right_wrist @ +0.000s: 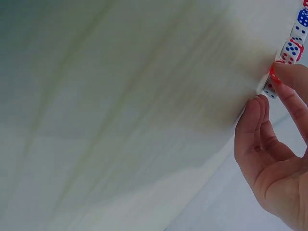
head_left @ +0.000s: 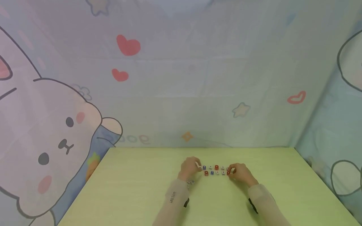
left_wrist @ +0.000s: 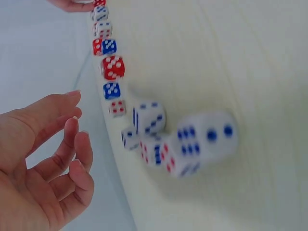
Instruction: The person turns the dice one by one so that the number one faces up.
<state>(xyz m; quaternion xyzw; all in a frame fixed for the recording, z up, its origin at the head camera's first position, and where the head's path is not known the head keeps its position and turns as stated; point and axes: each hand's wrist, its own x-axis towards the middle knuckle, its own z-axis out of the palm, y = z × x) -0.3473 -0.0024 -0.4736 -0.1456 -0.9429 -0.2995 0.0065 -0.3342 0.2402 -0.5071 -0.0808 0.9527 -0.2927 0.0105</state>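
Note:
Small dice stand in two short rows on the table, with a big red die (head_left: 216,167) in the back row and a blue die (head_left: 212,173) in the front one. My right hand (head_left: 240,172) pinches a red die (right_wrist: 275,75) between thumb and index finger at the front row's right end. Right beside it sits a white die (right_wrist: 270,90). At the rows' left end is my left hand (head_left: 190,167), its fingers loosely bent and nothing showing between them in the left wrist view. A white die with red dots (left_wrist: 117,107) lies near its fingertips.
Several loose white dice (left_wrist: 148,118) cluster by the left forearm, partly hidden by the sleeve in the head view. A large blurred white die (left_wrist: 211,134) is closest to the left wrist camera. The pale yellow-green table (head_left: 135,175) meets a printed cloth backdrop (head_left: 175,78).

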